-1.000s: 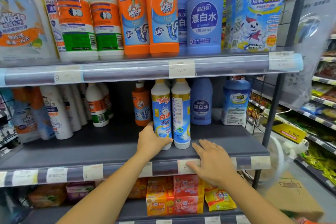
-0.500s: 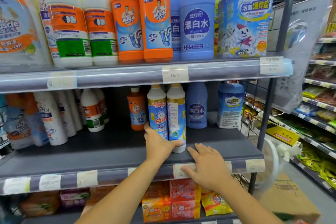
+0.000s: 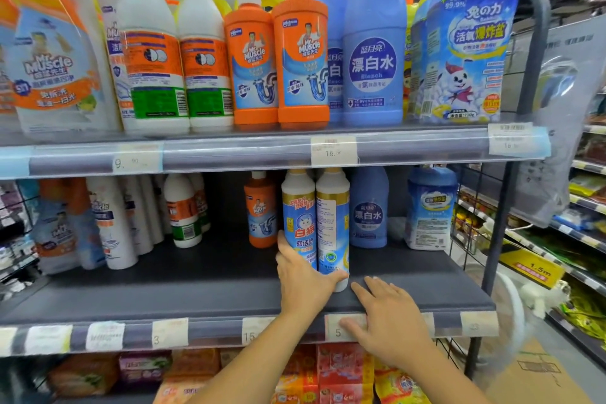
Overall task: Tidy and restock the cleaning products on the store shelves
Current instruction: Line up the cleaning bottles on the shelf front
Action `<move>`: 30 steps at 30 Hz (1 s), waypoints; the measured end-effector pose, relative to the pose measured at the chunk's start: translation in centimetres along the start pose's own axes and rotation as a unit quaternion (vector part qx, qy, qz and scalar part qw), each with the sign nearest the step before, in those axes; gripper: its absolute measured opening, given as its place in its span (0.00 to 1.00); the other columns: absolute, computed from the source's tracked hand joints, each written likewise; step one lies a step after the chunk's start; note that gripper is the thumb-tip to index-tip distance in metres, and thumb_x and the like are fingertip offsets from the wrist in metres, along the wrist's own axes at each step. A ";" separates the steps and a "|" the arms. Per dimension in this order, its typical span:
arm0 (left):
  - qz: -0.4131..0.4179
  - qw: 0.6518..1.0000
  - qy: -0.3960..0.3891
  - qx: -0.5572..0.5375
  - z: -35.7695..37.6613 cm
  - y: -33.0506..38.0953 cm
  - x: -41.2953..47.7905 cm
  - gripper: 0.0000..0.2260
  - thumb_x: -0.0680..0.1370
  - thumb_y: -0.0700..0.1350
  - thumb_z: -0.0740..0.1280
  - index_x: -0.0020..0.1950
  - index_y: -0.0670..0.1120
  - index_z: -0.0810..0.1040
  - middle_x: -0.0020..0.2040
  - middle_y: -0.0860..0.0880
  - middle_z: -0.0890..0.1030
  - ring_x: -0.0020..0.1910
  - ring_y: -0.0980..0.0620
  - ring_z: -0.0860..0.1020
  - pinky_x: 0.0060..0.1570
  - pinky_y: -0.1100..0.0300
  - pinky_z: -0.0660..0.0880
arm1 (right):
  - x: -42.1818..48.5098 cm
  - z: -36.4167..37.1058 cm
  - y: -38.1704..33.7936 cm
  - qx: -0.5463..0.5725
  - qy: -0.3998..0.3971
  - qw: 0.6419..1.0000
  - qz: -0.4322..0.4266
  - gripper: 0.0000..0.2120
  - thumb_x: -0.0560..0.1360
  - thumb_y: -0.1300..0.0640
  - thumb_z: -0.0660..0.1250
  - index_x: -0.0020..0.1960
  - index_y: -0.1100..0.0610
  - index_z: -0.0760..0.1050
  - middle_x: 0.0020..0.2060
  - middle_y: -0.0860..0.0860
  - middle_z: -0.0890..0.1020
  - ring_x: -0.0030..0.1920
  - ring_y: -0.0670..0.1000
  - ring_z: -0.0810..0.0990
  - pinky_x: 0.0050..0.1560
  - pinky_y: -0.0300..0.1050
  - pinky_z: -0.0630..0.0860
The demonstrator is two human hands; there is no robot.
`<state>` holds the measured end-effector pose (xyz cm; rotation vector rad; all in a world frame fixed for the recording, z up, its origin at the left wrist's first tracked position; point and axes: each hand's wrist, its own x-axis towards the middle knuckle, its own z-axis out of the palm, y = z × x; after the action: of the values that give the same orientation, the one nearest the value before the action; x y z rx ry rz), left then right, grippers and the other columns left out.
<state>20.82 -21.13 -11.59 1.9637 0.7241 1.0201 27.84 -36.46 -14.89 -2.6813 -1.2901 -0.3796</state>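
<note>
The left hand (image 3: 305,279) grips the bases of two white-and-blue cleaner bottles (image 3: 300,223), which stand upright and touching near the front of the middle shelf (image 3: 196,289). The right hand (image 3: 390,328) lies flat on the shelf edge, fingers extended, just right of the bottles, holding nothing.

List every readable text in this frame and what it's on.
"Mr. Muscle": orange bottle.
"漂白水", "Bleach": blue bottle.
"99.9%": blue pouch.
"16.80": price tag.
"白猫": white bottle, gripped by left hand.
"1.5m": yellow sign.
Lower tags: partial digits only; fine print too small.
</note>
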 end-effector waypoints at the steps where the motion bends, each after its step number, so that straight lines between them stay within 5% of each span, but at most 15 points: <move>1: -0.006 1.000 -0.001 0.003 0.1 0.0 0.1 0.59 0.56 0.51 0.84 0.76 0.50 0.48 0.63 0.46 0.66 0.64 0.47 0.68 0.64 0.47 0.73 | 0.0 0.0 0.0 0.000 0.000 1.000 0.001 0.44 0.69 0.26 0.40 0.77 0.48 0.58 0.76 0.53 0.63 0.76 0.52 0.59 0.75 0.50 0.52; 24: -0.056 0.996 -0.063 0.039 -1.6 1.3 -0.6 0.59 0.61 0.53 0.82 0.77 0.49 0.43 0.65 0.44 0.66 0.66 0.44 0.67 0.65 0.48 0.70 | -0.7 -1.8 -0.8 -0.009 -0.047 0.999 0.007 0.40 0.73 0.27 0.46 0.78 0.47 0.56 0.77 0.52 0.61 0.76 0.52 0.57 0.74 0.50 0.53; 30: -0.098 0.965 -0.190 0.149 -6.3 3.0 -2.7 0.38 0.67 0.57 0.77 0.71 0.47 0.64 0.67 0.46 0.72 0.65 0.46 0.72 0.64 0.53 0.72 | -0.5 -5.0 -1.4 0.039 -0.106 0.994 0.006 0.31 0.75 0.35 0.58 0.72 0.50 0.65 0.68 0.52 0.70 0.69 0.55 0.68 0.66 0.48 0.66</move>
<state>14.48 -22.33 -7.85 2.2052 0.8681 0.4124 25.60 -37.16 -10.23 -2.7207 -1.3100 -0.0411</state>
